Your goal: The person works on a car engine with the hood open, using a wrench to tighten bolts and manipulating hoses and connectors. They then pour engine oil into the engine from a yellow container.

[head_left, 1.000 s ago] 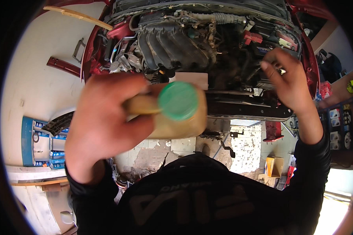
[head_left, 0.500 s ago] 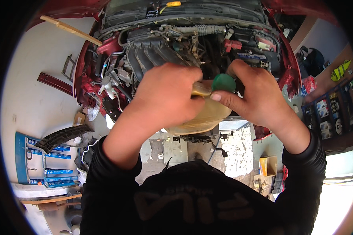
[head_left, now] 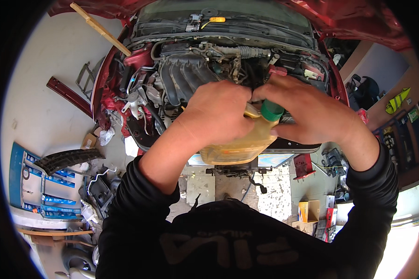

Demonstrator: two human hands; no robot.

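Observation:
A translucent yellowish plastic jug point(head_left: 235, 151) is held up over the front of the open engine bay. My left hand point(head_left: 214, 111) is closed around its handle. At the jug's top right is a round green screw cap point(head_left: 272, 110). My right hand point(head_left: 314, 109) is curled about this cap, the fingers behind it and the thumb low at its near side. The fingertips of my right hand are partly hidden and a little blurred. Beyond my hands lies the engine with its black ribbed intake manifold point(head_left: 184, 76).
A wooden stick point(head_left: 100, 29) leans at the car's left side. On the windscreen's lower edge lies a yellow tool point(head_left: 214, 20). Floor left holds a black curved plastic part point(head_left: 70, 160) and a blue rack point(head_left: 17, 174). A cardboard box point(head_left: 309, 211) stands at lower right.
The whole view has shifted, showing more of the windscreen. The jug and both hands appear slightly further right. My right hand has turned about the green cap, its thumb now lower.

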